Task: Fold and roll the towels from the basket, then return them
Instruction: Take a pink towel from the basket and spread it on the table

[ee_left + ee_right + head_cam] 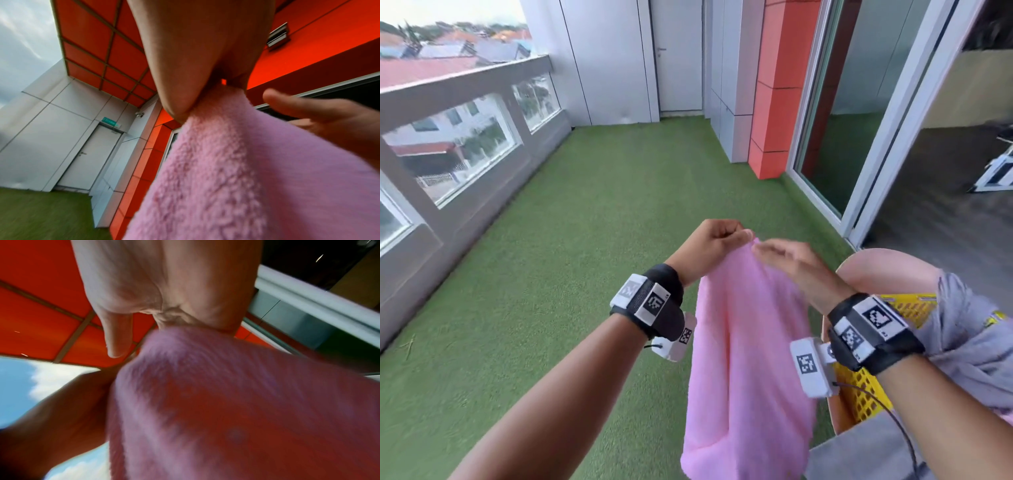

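Note:
A pink towel [746, 359] hangs lengthwise in front of me over green turf. My left hand [743, 236] pinches its top corner between thumb and curled fingers; the left wrist view shows that pinch on the towel [236, 178] up close. My right hand [767, 250], blurred, lies with straight fingers against the towel's top edge just right of the left hand. In the right wrist view the thumb [115, 340] sticks out free while the towel [226, 402] meets the palm and hides the fingers. The yellow basket [859, 397] stands at lower right.
A grey towel [969, 342] drapes over the basket's far side, with a peach rounded object [887, 267] behind it. Green turf [585, 240] covers the balcony floor. A glass-panelled parapet [465, 144] runs along the left; sliding glass doors [859, 137] stand on the right.

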Demonstrator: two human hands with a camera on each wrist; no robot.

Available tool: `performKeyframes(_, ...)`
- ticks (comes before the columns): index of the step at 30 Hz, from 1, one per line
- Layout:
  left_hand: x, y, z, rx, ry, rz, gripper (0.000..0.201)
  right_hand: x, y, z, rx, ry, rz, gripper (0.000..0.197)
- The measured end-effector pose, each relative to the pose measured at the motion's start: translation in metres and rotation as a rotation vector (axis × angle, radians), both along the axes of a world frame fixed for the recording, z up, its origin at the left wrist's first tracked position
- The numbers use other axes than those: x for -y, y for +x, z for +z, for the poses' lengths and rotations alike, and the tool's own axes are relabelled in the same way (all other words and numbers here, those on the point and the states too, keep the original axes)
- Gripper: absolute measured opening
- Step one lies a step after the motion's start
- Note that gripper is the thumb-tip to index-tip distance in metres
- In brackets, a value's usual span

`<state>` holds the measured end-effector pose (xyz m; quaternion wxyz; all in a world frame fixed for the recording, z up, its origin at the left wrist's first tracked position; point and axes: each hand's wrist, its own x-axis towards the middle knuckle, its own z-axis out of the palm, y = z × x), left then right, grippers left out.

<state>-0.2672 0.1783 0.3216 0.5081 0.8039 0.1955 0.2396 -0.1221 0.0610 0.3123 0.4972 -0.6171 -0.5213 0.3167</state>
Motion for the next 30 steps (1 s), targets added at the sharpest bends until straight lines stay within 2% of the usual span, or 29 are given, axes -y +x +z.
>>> performKeyframes(1,0.001,0.004,0.002,-0.004,0.011,-0.022,0.034,0.0,-0.006,-0.001,0.014,-0.033,0.049,0.032)
performKeyframes(3,0.004,0.006,0.0,-0.007,-0.024,-0.071,0.039,-0.002,-0.001,0.002,-0.026,0.049,0.05,0.037)
performKeyframes(5,0.003,-0.001,-0.008,-0.009,-0.078,-0.098,0.048,0.0,0.019,0.012,-0.196,0.159,-0.081,0.038)
performKeyframes(7,0.001,-0.01,-0.015,-0.018,-0.101,-0.087,0.044,0.003,0.039,0.018,-0.327,0.244,-0.246,0.04)
performKeyframes(8,0.0,-0.012,-0.016,-0.016,-0.094,-0.065,0.044,0.004,0.042,0.017,-0.347,0.252,-0.259,0.037)
performKeyframes(10,-0.004,-0.009,-0.012,0.003,-0.049,-0.023,0.051,0.003,0.033,0.009,-0.296,0.139,-0.111,0.034)
performKeyframes(12,-0.003,0.001,-0.003,0.016,-0.007,-0.018,0.052,0.002,0.013,-0.002,-0.131,-0.045,0.052,0.055)
performKeyframes(13,-0.001,0.006,0.002,0.014,0.005,-0.04,0.051,0.002,0.006,-0.004,-0.094,-0.065,0.096,0.067)
performKeyframes(14,0.002,0.011,0.005,0.005,0.007,-0.068,0.052,0.004,0.004,-0.004,-0.102,-0.031,0.112,0.069)
performKeyframes(17,0.012,0.015,-0.002,-0.034,-0.022,-0.133,0.066,0.012,0.017,0.012,-0.332,0.12,0.032,0.032)
performKeyframes(18,0.013,0.013,-0.009,-0.048,-0.044,-0.14,0.069,0.014,0.027,0.016,-0.408,0.163,-0.021,0.025)
performKeyframes(20,0.011,0.01,-0.02,-0.057,-0.071,-0.129,0.07,0.013,0.044,0.016,-0.457,0.234,-0.138,0.023)
performKeyframes(22,0.008,0.01,-0.02,-0.045,-0.051,-0.086,0.062,0.009,0.043,0.008,-0.398,0.211,-0.201,0.018)
performKeyframes(25,0.007,0.018,-0.006,-0.002,-0.001,-0.036,0.046,0.005,0.016,-0.013,-0.186,0.008,0.002,0.025)
performKeyframes(27,0.008,0.023,-0.003,-0.008,-0.005,-0.073,0.043,0.004,0.008,-0.014,-0.108,-0.036,0.107,0.037)
performKeyframes(28,0.008,0.023,-0.007,-0.024,-0.025,-0.102,0.043,0.004,0.011,-0.01,-0.14,0.008,0.102,0.037)
performKeyframes(30,0.008,0.018,-0.017,-0.047,-0.084,-0.125,0.047,0.004,0.028,0.001,-0.299,0.113,-0.011,0.024)
